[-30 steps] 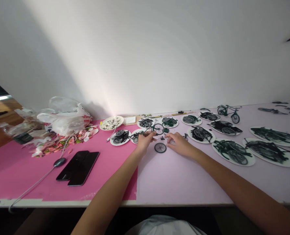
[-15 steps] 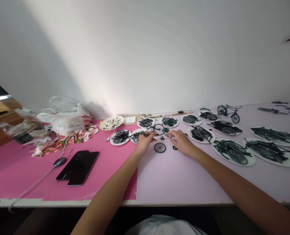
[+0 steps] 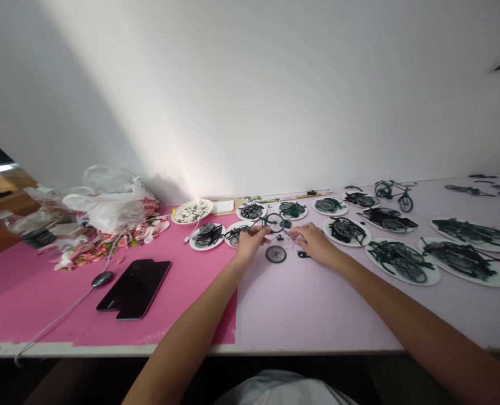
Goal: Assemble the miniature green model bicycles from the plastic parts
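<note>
Between finger and thumb, my left hand (image 3: 252,243) pinches a partly built model bicycle (image 3: 275,223), whose spoked wheel faces me above the table. My right hand (image 3: 311,241) is closed close to the bicycle's right side, its fingertips at a small thin part that I cannot make out. On the table below lies a loose spoked wheel (image 3: 276,254). A small black part (image 3: 304,255) rests under my right hand. Behind the bicycle stand plates of dark parts, among them a plate (image 3: 304,214) with green pieces.
Several plates (image 3: 372,243) of bicycle parts spread to the right, with a finished model bicycle (image 3: 396,194) near the wall. At left lie two dark phones (image 3: 135,288), a cable with a black puck (image 3: 102,279), petals (image 3: 119,239) and a plastic bag (image 3: 115,205).
My right hand has shifted slightly, showing more of the small black part beneath it. The left hand and the bicycle stay nearly still.
</note>
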### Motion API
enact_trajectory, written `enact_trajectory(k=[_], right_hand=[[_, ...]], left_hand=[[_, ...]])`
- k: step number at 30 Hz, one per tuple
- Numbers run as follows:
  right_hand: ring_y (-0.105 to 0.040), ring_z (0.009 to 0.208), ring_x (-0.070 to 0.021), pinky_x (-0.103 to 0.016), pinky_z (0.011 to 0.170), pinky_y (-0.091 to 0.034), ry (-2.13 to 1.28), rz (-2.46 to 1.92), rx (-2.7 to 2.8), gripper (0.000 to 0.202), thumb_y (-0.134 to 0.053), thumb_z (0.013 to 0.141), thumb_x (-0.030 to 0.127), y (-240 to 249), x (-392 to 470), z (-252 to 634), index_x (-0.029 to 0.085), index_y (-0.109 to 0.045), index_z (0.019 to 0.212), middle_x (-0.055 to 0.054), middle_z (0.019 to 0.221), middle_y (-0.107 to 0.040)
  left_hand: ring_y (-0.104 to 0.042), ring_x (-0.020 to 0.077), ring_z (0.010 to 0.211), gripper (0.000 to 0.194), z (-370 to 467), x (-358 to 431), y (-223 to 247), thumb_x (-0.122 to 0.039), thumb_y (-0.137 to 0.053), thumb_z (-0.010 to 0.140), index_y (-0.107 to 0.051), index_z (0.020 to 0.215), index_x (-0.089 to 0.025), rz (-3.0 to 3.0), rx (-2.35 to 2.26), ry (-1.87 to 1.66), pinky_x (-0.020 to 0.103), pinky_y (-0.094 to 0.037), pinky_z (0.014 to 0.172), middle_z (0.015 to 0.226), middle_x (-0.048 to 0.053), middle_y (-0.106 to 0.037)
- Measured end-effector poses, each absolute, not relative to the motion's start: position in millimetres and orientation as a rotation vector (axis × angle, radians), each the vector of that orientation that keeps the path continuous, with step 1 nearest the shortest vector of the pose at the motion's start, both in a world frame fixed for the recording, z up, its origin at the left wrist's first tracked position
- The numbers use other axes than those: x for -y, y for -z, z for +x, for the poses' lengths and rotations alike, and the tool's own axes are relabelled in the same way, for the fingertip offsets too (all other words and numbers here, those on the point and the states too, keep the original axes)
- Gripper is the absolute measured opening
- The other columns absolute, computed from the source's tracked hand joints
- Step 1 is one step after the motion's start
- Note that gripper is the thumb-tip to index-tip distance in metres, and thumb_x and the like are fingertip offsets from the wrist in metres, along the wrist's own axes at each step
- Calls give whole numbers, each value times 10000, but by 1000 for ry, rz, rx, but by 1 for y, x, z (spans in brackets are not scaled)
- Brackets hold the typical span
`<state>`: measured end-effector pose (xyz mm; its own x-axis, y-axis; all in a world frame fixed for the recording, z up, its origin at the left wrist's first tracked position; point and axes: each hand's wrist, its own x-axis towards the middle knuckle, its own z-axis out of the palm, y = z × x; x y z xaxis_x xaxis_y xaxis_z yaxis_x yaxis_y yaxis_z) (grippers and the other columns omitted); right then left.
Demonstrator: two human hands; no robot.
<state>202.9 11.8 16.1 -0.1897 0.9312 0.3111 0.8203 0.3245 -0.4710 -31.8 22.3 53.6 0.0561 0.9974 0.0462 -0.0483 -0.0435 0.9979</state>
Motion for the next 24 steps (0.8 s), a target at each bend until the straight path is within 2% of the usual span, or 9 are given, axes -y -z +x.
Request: enact_trajectory(k=[7, 10, 14, 19, 24], right_hand=[[-526, 1234, -319, -486, 1042, -429, -220, -1443, 2210, 221, -601, 957, 173, -16, -15, 202, 252, -775, 1068, -89, 1140, -736], [-537, 1219, -307, -450, 1023, -440, -200, -1477, 2199, 254, -628, 946, 171, -13, -18, 203, 248, -742, 1159, -104, 1164, -715], [-573, 1179, -278, -408, 1006, -448, -194, -1521, 2135, 444, -645, 920, 119, -10, -18, 204, 276, -646, 1336, -111, 1202, -677], [-568, 1170, -287, -416, 996, -442, -171, -1540, 2137, 451, -624, 914, 96, -11, -17, 204, 281, -645, 1325, -107, 1197, -676], [-539, 1149, -317, -431, 931, -461, -125, -1533, 2144, 371, -626, 912, 165, -14, -17, 205, 247, -666, 1271, -95, 1079, -717]], left_hand=[[-683, 166, 636, 223, -32, -22, -54, -339, -811, 743, -763, 799, -128, 1236, -1112, -1215, 273, -493, 641, 889, 109, -760], [-680, 163, 631, 227, -32, -22, -54, -340, -813, 740, -761, 795, -127, 1232, -1107, -1220, 272, -495, 640, 876, 106, -757], [-680, 162, 626, 227, -32, -22, -53, -341, -818, 737, -758, 789, -129, 1235, -1102, -1226, 273, -496, 640, 876, 106, -759], [-684, 164, 627, 225, -32, -22, -52, -343, -815, 742, -762, 793, -130, 1247, -1089, -1226, 273, -493, 638, 890, 109, -762], [-683, 165, 621, 239, -32, -24, -52, -351, -828, 733, -758, 788, -129, 1243, -1100, -1224, 274, -493, 634, 868, 104, -756]])
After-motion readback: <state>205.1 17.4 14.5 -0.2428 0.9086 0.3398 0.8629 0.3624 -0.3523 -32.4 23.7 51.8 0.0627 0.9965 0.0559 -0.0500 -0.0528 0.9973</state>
